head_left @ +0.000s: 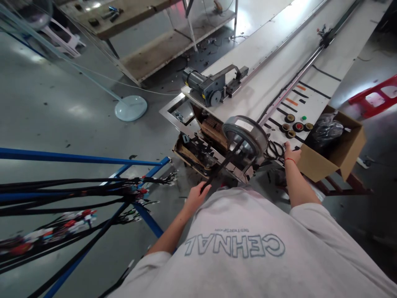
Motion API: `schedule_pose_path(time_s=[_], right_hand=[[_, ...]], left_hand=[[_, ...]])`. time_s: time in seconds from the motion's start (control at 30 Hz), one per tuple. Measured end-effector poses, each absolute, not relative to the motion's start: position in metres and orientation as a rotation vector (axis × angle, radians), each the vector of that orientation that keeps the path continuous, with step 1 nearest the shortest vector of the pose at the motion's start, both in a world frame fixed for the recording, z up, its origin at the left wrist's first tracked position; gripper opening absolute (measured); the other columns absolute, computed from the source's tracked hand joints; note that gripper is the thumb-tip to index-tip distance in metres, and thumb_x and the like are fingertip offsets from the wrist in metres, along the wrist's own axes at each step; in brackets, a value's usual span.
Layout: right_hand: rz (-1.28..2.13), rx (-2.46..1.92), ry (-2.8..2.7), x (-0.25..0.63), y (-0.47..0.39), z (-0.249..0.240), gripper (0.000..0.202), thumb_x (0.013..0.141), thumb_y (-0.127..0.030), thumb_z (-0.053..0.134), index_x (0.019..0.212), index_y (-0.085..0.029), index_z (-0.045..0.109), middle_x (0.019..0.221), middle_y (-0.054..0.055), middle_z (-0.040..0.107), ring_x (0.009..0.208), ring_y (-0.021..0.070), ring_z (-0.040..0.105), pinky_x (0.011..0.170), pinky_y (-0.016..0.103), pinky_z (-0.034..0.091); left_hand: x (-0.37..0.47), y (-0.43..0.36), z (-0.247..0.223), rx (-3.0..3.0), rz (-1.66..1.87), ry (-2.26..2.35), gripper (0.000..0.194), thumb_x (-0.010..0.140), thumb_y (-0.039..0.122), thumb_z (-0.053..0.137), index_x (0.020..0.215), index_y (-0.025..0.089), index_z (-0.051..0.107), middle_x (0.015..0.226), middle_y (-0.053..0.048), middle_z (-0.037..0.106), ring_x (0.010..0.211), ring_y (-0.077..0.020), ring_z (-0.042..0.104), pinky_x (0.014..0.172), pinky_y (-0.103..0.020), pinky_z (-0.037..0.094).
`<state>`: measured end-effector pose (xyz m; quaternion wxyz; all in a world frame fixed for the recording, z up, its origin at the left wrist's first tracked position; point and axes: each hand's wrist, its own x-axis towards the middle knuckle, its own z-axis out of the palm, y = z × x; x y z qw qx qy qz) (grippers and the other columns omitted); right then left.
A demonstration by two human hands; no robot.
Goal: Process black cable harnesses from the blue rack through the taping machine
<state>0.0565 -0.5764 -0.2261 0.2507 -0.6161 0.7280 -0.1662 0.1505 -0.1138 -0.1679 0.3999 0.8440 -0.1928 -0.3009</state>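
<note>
My left hand (197, 196) is closed around a black cable bundle (221, 167) in front of my waist. From there the bundle leads up into a round metal wheel-like machine head (246, 132) at the near end of the long bench. My right hand (292, 154) is at the bench's near right edge, thumb and fingers apart, with nothing visible in it. Black-handled scissors (274, 149) lie just left of it. Several tape rolls (290, 133) and cut tape strips (291, 101) are on the bench top beyond it.
A motor unit (204, 87) sits on the bench's left side. An open cardboard box (349, 147) with plastic bags stands right, near a red stool (375, 97). Bundled harnesses hang on a blue rack (77, 156) at left. A box of scraps (194, 157) is below the bench end.
</note>
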Motion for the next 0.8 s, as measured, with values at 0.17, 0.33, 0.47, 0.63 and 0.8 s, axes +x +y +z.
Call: schedule_pose_path(time_s=[0.17, 0.33, 0.47, 0.63, 0.8], right_hand=[[-0.463, -1.683, 1.978, 0.056, -0.578, -0.229, 0.071, 0.071, -0.065, 0.065, 0.115, -0.011, 0.051, 0.122, 0.024, 0.057, 0.119, 0.0345, 0.054, 0.101, 0.046, 0.042], [-0.494, -1.673, 1.975, 0.055, -0.577, -0.231, 0.071, 0.07, -0.064, 0.067, 0.116, -0.012, 0.05, 0.12, 0.023, 0.059, 0.116, 0.0348, 0.055, 0.099, 0.047, 0.042], [-0.484, -1.675, 1.97, 0.055, -0.575, -0.228, 0.073, 0.072, -0.064, 0.066, 0.118, -0.01, 0.05, 0.121, 0.025, 0.058, 0.117, 0.0355, 0.054, 0.1, 0.048, 0.041], [-0.447, -1.686, 1.976, 0.056, -0.574, -0.226, 0.075, 0.074, -0.064, 0.064, 0.122, -0.008, 0.049, 0.121, 0.026, 0.058, 0.118, 0.0361, 0.054, 0.1, 0.047, 0.041], [-0.458, -1.69, 1.982, 0.056, -0.576, -0.229, 0.075, 0.074, -0.064, 0.064, 0.121, -0.009, 0.048, 0.12, 0.025, 0.058, 0.118, 0.0357, 0.054, 0.101, 0.046, 0.04]], left_hand=[[0.154, -0.14, -0.168, 2.145, -0.705, -0.529, 0.045, 0.088, 0.051, 0.041, 0.095, 0.014, 0.066, 0.068, -0.003, 0.064, 0.06, -0.0153, 0.056, 0.059, -0.024, 0.041], [0.163, -0.159, -0.175, 2.084, -0.738, -0.593, 0.043, 0.091, 0.048, 0.039, 0.102, 0.015, 0.064, 0.067, -0.002, 0.062, 0.061, -0.0155, 0.056, 0.06, -0.024, 0.042], [0.169, -0.173, -0.182, 2.06, -0.701, -0.629, 0.041, 0.093, 0.044, 0.038, 0.104, 0.014, 0.063, 0.069, -0.003, 0.062, 0.061, -0.015, 0.056, 0.063, -0.025, 0.043], [0.176, -0.196, -0.19, 2.038, -0.666, -0.676, 0.038, 0.093, 0.043, 0.039, 0.101, 0.015, 0.063, 0.074, -0.004, 0.065, 0.07, -0.0166, 0.06, 0.07, -0.026, 0.044], [0.183, -0.221, -0.196, 2.046, -0.641, -0.707, 0.037, 0.094, 0.043, 0.038, 0.091, 0.015, 0.061, 0.07, -0.003, 0.063, 0.068, -0.0156, 0.059, 0.068, -0.025, 0.042]])
